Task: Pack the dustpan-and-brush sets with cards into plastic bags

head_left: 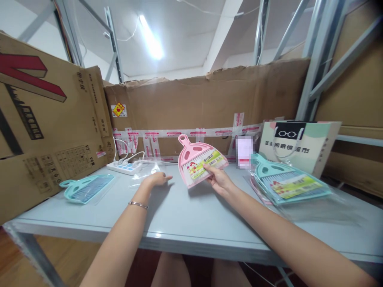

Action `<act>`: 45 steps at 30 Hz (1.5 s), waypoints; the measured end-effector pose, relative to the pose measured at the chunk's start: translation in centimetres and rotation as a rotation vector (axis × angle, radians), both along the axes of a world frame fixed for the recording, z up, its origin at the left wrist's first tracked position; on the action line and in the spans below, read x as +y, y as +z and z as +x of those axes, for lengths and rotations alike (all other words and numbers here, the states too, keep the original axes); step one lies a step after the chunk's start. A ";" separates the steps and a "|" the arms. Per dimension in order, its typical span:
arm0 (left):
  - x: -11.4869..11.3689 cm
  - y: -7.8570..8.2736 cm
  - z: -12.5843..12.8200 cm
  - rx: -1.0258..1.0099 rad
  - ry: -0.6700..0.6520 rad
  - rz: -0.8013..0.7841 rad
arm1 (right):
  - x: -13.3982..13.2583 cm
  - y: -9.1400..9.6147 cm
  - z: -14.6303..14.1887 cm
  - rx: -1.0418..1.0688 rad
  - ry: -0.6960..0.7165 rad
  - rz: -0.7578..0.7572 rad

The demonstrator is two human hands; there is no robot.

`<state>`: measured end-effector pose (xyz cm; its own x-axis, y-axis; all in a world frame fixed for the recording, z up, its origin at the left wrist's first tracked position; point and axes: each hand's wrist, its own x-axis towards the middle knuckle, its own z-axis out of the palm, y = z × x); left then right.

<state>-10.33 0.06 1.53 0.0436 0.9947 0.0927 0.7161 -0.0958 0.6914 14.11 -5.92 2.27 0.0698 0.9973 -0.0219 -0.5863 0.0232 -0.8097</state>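
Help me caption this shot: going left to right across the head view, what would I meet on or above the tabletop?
Teal dustpan set → white power strip → left hand → pink dustpan set → pixelated upright screen → teal dustpan set on the right.

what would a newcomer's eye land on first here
Probably the pink plastic dustpan-and-brush set with a bright printed label, held in the right hand at centre. Next, perhaps, the turquoise plastic dustpan set at the right side of the pale grey tabletop, in front of a cream paper bag with a glasses logo.
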 end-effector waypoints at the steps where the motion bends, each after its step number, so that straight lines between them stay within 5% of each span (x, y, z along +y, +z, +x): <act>1: 0.0 0.0 0.8 0.055 -0.016 -0.005 | 0.0 0.1 0.1 0.011 -0.008 0.000; 8: -0.6 0.1 1.3 0.474 0.237 0.050 | 0.2 0.2 0.4 0.020 -0.046 -0.036; 13: -0.3 0.0 0.8 0.578 0.204 0.054 | 0.3 0.0 0.6 -0.109 0.028 -0.060; 20: -0.9 1.4 1.3 0.572 0.252 0.332 | -0.1 -0.7 0.5 -0.336 0.219 -0.144; 23: -1.3 1.9 2.2 0.554 0.152 0.455 | -0.3 -1.1 -0.1 -0.357 0.237 -0.156; 29: -1.9 1.9 4.4 0.476 -0.254 0.799 | 0.3 -1.3 -0.4 -0.173 0.146 -0.131; 39: -3.8 1.8 7.2 0.557 -0.513 1.034 | 0.8 -1.2 -0.6 0.122 0.050 -0.100; 42: -4.5 2.2 7.4 0.401 -0.393 1.096 | 0.6 -0.8 -0.6 0.178 0.020 -0.068; 45: -4.7 2.9 6.9 -0.035 0.030 1.174 | 0.5 -0.3 -0.5 0.221 -0.014 -0.043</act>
